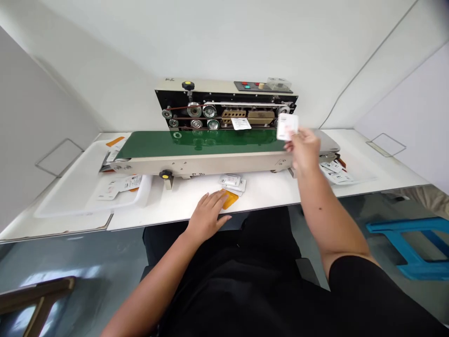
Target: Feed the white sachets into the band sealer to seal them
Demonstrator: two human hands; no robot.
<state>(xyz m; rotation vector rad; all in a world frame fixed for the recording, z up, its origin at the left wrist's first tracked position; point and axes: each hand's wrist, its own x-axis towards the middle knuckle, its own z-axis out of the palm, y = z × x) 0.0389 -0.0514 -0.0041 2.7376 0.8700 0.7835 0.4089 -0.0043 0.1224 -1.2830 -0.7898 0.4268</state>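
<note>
My right hand (306,146) is raised over the right end of the green conveyor belt (196,142), pinching a small white sachet (286,125) with faint pink print. My left hand (207,216) lies at the table's front edge, fingers stretched out, their tips touching an orange sachet (230,200). Just behind that sachet is a small pile of white printed sachets (233,182). Another white sachet (241,123) sticks out of the band sealing machine (226,86), under its brass heating blocks (261,117).
A white plastic tray (143,196) at the left holds several sachets, partly under the belt's end. More white sachets (336,172) lie in a clear tray at the right. A black knob (166,174) juts from the conveyor's front. A blue stool (403,250) stands at the lower right.
</note>
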